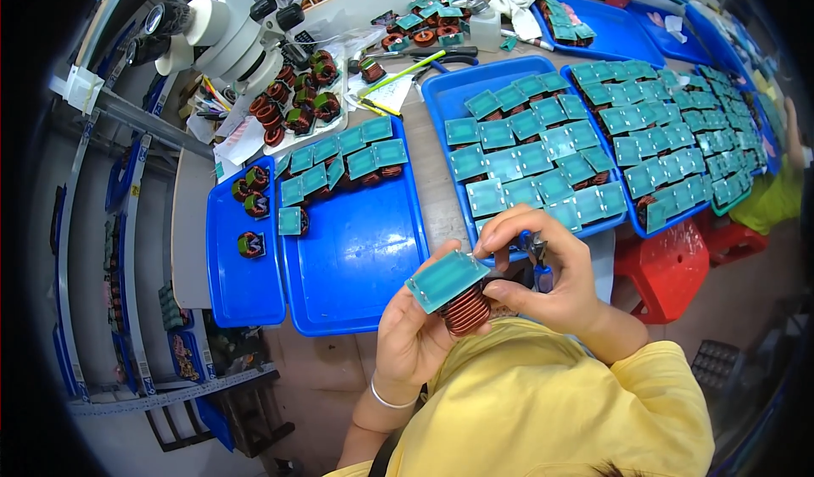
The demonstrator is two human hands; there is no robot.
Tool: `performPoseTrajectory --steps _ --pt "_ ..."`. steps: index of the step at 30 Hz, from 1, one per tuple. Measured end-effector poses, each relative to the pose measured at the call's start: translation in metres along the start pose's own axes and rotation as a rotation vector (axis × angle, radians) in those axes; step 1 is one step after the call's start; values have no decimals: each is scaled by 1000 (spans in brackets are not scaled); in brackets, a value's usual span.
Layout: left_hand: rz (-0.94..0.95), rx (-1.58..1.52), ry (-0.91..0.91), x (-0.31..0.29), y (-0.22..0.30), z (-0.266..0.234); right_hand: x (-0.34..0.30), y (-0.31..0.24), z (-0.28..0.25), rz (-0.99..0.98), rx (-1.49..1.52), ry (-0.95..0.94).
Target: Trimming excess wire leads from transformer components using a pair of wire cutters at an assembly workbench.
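My left hand is closed round a copper-wound coil topped by a rectangular green board. The board is tilted up toward me, and the copper windings show beneath it. My right hand carries small blue-handled cutters in its curled fingers, their dark jaws pointing up. The right thumb and fingertips come up to the board's right edge; exactly what they pinch there is too small to tell. Both hands are in front of my chest, just beyond the near edge of the trays.
A blue tray holds several board-topped coils at its far end; a narrower tray holds bare coils. To the right, trays are packed with boards. A microscope stands back left, a red stool at right, shelving at left.
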State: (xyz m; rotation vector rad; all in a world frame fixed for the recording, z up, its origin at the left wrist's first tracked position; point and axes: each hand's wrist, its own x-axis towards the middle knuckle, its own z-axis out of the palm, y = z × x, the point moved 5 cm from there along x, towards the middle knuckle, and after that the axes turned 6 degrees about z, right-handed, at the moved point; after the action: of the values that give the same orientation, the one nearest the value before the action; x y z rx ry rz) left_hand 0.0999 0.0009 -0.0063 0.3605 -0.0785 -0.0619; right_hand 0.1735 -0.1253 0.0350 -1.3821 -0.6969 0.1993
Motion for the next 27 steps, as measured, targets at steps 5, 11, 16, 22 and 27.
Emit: performPoseTrajectory --steps 5,11,16,22,27 --pt "-54 -107 -48 3 -3 -4 0 -3 -2 2 14 -7" --pt "14 74 130 0 2 -9 -6 -14 2 -2 -424 -12" --pt "164 95 105 10 13 -15 14 8 29 8 -590 56" --pt "680 1067 327 11 94 -48 112 42 19 -119 -618 43" --pt "770 1774 659 -4 168 -93 229 91 16 -106 -909 84"
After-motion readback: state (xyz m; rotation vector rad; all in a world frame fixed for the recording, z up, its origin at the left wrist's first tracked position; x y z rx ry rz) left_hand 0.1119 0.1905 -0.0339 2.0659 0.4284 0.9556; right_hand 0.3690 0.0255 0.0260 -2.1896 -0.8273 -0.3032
